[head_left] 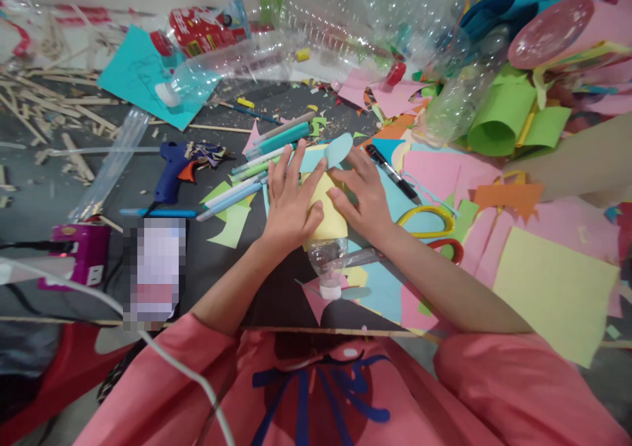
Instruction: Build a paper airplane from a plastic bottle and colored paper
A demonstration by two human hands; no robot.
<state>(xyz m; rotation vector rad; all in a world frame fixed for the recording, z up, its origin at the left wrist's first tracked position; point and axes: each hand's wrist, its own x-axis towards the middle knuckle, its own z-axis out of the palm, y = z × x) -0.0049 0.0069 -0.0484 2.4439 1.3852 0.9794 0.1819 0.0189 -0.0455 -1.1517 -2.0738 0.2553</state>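
In the head view a small clear plastic bottle point(326, 255) lies on the table, its white cap pointing towards me. Yellow paper point(332, 219) wraps its body. Light blue paper with a rounded piece point(340, 149) sits at the far end. My left hand point(292, 205) lies across the wrapped bottle, fingers stretched and spread, index fingertip at the blue paper. From the other side, my right hand point(364, 199) curls its thumb and fingers against the bottle and the blue paper's edge. Scissors point(427, 222) with yellow and red handles lie beside my right wrist, blades near the bottle neck.
Markers point(257, 169) lie left of the bottle, beside a blue glue gun point(174, 169) and a phone point(157, 268). A black pen point(392, 172) is on the right among coloured paper point(553, 288). Larger plastic bottles point(232, 64) and wooden sticks point(54, 103) fill the back. A white cable point(172, 360) crosses the front left.
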